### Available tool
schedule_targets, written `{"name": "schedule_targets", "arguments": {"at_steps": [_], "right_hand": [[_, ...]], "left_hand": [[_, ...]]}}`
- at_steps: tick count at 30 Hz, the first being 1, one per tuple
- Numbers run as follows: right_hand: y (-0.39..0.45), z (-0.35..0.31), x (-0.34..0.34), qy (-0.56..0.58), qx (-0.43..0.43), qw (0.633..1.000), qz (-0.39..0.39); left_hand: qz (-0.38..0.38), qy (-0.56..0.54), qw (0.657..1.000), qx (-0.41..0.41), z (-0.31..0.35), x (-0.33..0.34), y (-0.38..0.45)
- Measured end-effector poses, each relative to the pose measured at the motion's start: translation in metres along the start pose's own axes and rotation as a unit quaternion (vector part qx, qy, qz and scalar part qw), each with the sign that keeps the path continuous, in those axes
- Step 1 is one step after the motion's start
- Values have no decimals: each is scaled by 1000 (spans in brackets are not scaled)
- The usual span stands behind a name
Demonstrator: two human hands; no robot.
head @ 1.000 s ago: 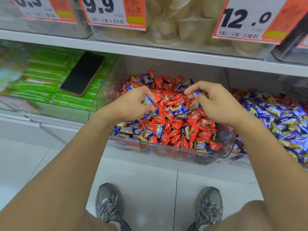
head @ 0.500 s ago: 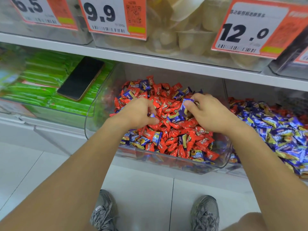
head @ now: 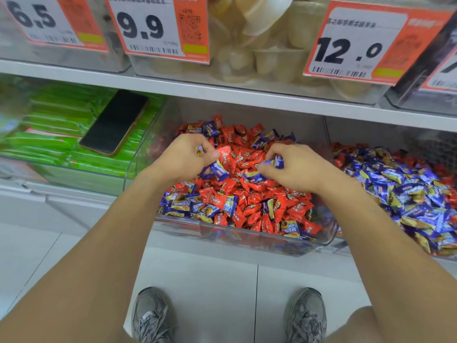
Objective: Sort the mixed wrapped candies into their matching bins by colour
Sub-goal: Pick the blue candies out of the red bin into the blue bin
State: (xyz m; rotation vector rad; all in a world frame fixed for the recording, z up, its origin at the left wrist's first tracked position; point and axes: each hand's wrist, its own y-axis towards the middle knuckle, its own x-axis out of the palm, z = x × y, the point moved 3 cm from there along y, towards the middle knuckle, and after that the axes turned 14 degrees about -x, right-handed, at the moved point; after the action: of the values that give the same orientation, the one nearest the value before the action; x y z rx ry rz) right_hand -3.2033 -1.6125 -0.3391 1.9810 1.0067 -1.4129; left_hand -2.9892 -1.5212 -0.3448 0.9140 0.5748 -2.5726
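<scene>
Blue strays crowded the red bin's (head: pixel 247 240) front-left corner, too many to count. Best: collect blues only, then drop them in the blue bin (head: pixel 408 194) to the right. L hand (head: pixel 183 157) pinched 2 blue candies (head: pixel 217 169); R hand (head: pixel 294 167) pinched 1 (head: pixel 278 161). Phone (head: pixel 115 122) lay far left.

A shop: price tags (head: pixel 158 28) front shelved clear candy bins (head: pixel 247 238).
</scene>
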Motion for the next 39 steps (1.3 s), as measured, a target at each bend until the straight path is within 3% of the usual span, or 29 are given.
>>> {"name": "schedule_targets", "arguments": {"at_steps": [2, 8, 13, 20, 24, 28, 35, 39], "right_hand": [[2, 1, 3, -16, -10, 1000, 6], [4, -5, -10, 55, -9, 991, 123], [12, -11, 8, 69, -31, 997, 5], [17, -14, 15, -35, 1, 997, -66], [15, -13, 10, -18, 11, 1000, -19], [12, -23, 2, 82, -41, 995, 26], [9, -49, 12, 193, -106, 975, 35], [5, -53, 15, 216, -92, 972, -19]], "left_hand": [[-1, -2, 1000, 2, -2, -2, 0], [6, 30, 999, -10, -7, -7, -2], [11, 41, 997, -64, -14, -10, 1], [-15, 6, 997, -75, -27, -15, 5], [-5, 15, 998, -58, -32, -13, 9], [56, 87, 994, -18, -26, -13, 10], [99, 230, 968, -10, -23, 11, 13], [101, 273, 956, -27, -20, 15, 11]]}}
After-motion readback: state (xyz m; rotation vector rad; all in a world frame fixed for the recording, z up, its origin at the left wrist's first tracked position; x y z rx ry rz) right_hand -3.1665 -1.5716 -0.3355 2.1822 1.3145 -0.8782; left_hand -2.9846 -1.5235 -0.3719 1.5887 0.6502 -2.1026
